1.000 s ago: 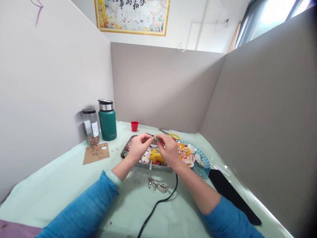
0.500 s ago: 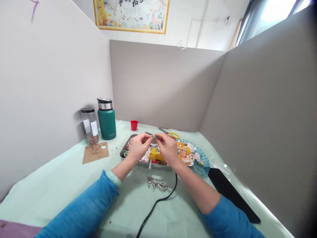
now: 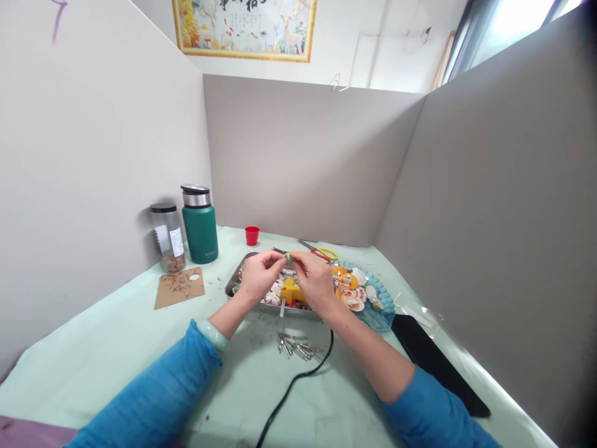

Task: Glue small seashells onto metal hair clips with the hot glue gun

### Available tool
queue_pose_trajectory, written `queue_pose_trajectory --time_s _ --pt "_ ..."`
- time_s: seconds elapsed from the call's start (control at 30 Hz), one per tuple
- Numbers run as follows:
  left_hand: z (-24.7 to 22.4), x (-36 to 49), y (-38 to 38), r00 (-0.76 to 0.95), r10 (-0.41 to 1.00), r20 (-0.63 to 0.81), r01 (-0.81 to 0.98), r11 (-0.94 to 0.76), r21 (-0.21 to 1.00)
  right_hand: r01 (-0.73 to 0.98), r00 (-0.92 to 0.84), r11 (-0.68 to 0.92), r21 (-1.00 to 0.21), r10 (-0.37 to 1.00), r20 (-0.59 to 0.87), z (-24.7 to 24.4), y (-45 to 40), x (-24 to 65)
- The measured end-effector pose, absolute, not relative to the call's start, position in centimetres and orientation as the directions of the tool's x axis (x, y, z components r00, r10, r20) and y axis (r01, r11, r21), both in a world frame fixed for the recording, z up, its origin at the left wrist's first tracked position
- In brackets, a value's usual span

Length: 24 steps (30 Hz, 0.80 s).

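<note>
My left hand (image 3: pixel 261 272) and my right hand (image 3: pixel 314 280) meet above a metal tray (image 3: pixel 229 289), their fingertips pinched on a small greenish piece (image 3: pixel 288 256) between them. What the piece is, I cannot make out. Under my hands the tray holds shells and a yellow glue gun (image 3: pixel 290 292) with a whitish stick poking out toward me. To the right of my right hand lies a blue scalloped plate (image 3: pixel 385 305) with orange and white shells (image 3: pixel 353 292) on it. Several silver metal clips (image 3: pixel 298 347) are piled in front of the tray.
A green bottle (image 3: pixel 200 230), a clear jar (image 3: pixel 168 239) and a brown card (image 3: pixel 180 287) are at left. Behind the tray are a red cup (image 3: pixel 252 236) and scissors (image 3: pixel 329 254). A black cable (image 3: pixel 295 381) runs toward me; a black flat object (image 3: pixel 441 367) lies right.
The camera view has shifted very slightly. Both hands keep nearly the same pose around the small greenish piece.
</note>
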<state>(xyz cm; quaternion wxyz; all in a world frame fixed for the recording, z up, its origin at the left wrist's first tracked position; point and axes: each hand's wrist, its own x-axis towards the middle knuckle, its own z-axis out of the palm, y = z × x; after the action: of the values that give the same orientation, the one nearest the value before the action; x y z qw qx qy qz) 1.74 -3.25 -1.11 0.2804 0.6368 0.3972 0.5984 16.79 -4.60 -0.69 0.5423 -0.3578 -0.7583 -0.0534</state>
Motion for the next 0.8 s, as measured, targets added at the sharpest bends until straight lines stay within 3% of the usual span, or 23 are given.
queue_pose_trajectory --time_s 0.27,0.53,0.8 --pt "-1.10 1.83 -3.29 -0.025 0.849 0.527 0.164 -0.517 0.840 0.635 -0.180 0.732 -0.249 0.453 0.873 -0.69 -4.60 16.78" --pt "-0.35 1.65 -3.76 -0.013 0.854 0.519 0.218 -0.504 0.836 0.582 -0.189 0.727 -0.365 0.558 0.808 -0.41 -4.10 17.51" --pt "-0.36 1.55 -3.32 0.036 0.897 0.441 0.096 -0.443 0.891 0.560 -0.181 0.711 -0.425 0.606 0.775 -0.43 -4.13 17.42"
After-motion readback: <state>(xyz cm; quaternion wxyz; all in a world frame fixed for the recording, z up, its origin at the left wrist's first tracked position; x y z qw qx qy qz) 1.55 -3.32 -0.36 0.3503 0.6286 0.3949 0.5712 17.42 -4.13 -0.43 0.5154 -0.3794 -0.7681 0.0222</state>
